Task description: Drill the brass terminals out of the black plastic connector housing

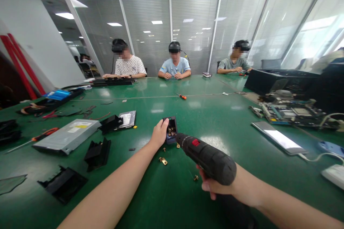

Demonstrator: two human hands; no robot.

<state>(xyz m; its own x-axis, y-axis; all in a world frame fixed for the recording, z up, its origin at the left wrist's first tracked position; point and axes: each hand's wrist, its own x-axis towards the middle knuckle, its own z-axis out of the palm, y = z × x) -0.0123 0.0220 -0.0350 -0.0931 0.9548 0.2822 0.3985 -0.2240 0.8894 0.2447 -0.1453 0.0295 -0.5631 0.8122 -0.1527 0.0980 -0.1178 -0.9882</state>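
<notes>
My left hand (159, 131) grips the left side of a small dark open box (174, 138) on the green table; brass-coloured metal parts show inside it. In my right hand (211, 184) is a black cordless drill (206, 155) with a red switch on top. The drill's front end points at the box's right side; its tip is hidden, so I cannot tell whether it touches. Close to the box lie a brass terminal piece (164, 161), another brass piece (177, 145) and a small screw (196, 178).
At left are a silver optical drive (67, 136), a hard drive (127, 119), black plastic housings (97, 154) and a long screwdriver (44, 134). A small orange screwdriver (182, 97) lies ahead. On the right are a phone (278, 137), circuit boards (292, 111) and a black case (276, 82). Three people sit opposite.
</notes>
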